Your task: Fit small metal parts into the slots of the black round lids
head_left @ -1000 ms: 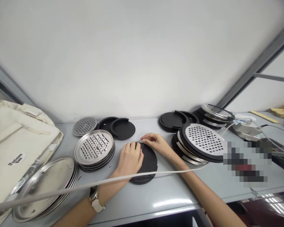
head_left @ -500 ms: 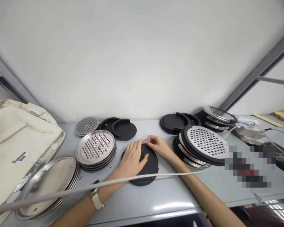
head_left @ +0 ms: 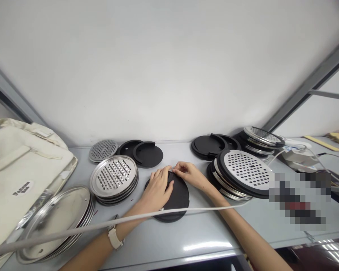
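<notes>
A round black plastic disc (head_left: pixel 177 201) with a raised part lies on the table in front of me. My left hand (head_left: pixel 157 188), a white-strapped watch on its wrist, rests over the disc's left half. Its fingers bend together toward the far edge, and the thumb lies on the disc, so it holds the disc down. At that far edge my right hand (head_left: pixel 188 175) pinches with thumb and forefinger, right against the left fingertips. A tiny pale bit shows in the pinch; what it is cannot be made out.
Left stand stacked metal grater plates (head_left: pixel 114 177) and plain metal discs (head_left: pixel 59 222), beside a cream bag (head_left: pixel 22 165). Black rings (head_left: pixel 148 154) lie behind. Stacked black-rimmed graters (head_left: pixel 247 169) and more black discs (head_left: pixel 209 145) are at right. A white cable (head_left: pixel 135 216) crosses over my left forearm.
Both hands stay at the disc's far edge with barely any movement. My left thumb has drawn in slightly toward the fingers.
</notes>
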Tool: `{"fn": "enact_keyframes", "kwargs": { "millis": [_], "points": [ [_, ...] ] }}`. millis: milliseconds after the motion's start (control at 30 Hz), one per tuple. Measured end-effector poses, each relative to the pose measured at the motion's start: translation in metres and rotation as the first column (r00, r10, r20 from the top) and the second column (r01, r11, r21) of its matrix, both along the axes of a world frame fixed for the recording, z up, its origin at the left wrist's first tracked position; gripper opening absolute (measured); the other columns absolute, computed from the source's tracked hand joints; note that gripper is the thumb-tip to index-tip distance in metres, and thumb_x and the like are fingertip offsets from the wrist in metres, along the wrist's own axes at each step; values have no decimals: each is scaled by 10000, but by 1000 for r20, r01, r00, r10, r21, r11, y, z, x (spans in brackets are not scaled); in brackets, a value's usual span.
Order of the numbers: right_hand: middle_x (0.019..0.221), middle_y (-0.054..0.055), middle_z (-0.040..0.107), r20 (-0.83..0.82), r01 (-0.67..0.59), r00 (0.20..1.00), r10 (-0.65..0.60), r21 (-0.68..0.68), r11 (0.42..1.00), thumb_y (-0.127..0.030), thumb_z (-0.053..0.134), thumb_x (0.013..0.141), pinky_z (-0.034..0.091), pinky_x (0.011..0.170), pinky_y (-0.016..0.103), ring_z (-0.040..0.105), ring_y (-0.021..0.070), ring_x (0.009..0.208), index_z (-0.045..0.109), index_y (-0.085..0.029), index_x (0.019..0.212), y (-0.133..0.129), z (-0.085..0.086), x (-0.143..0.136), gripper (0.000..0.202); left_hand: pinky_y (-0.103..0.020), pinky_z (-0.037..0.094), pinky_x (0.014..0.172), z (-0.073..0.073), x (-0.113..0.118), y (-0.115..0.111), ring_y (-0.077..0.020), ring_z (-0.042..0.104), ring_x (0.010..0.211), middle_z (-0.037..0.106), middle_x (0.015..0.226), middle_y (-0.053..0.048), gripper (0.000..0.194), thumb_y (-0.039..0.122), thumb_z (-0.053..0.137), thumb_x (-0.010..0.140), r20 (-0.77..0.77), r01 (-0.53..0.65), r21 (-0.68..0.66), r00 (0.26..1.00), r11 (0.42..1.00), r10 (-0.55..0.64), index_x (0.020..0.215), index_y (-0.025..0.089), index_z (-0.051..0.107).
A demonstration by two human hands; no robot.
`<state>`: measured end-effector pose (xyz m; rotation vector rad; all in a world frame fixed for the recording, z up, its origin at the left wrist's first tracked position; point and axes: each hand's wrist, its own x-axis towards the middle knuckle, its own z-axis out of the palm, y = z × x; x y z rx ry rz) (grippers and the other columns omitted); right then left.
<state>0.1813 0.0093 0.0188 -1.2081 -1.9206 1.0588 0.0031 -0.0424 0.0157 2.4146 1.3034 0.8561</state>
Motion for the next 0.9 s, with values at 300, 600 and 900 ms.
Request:
{"fn": "enact_keyframes", "kwargs": {
  "millis": [300, 600, 900],
  "points": [
    [723, 20, 609, 14, -48, 999, 47, 33, 998, -373, 545, 831, 397, 604, 232, 493, 117, 632, 607, -146, 758, -2, 0, -2, 247, -416, 377, 971, 8, 0, 4, -243, 480, 1122, 538, 1141, -83, 352, 196, 507, 828, 65, -47, -136, 996, 990, 57, 1169, 205, 421],
    [670, -2, 566, -8, -113, 994, 113, -52, 992, -357, 558, 822, 416, 616, 237, 496, 113, 624, 583, -150, 775, -2, 2, 5, 214, -463, 314, 1028, 38, -21, 5, -305, 350, 1246, 416, 1336, -78, 709, 458, 660, 725, -33, 276, -299, 954, 913, -299, 1323, 260, 333],
    [707, 18, 605, -2, -108, 994, 109, -91, 990, -414, 577, 811, 416, 620, 242, 509, 116, 636, 604, -143, 786, -5, 9, 6, 273, -450, 356, 978, 35, -33, 12, -299, 370, 1235, 415, 1366, -88, 591, 391, 475, 887, -98, 266, -362, 942, 894, -320, 1412, 270, 233]
  ]
}}
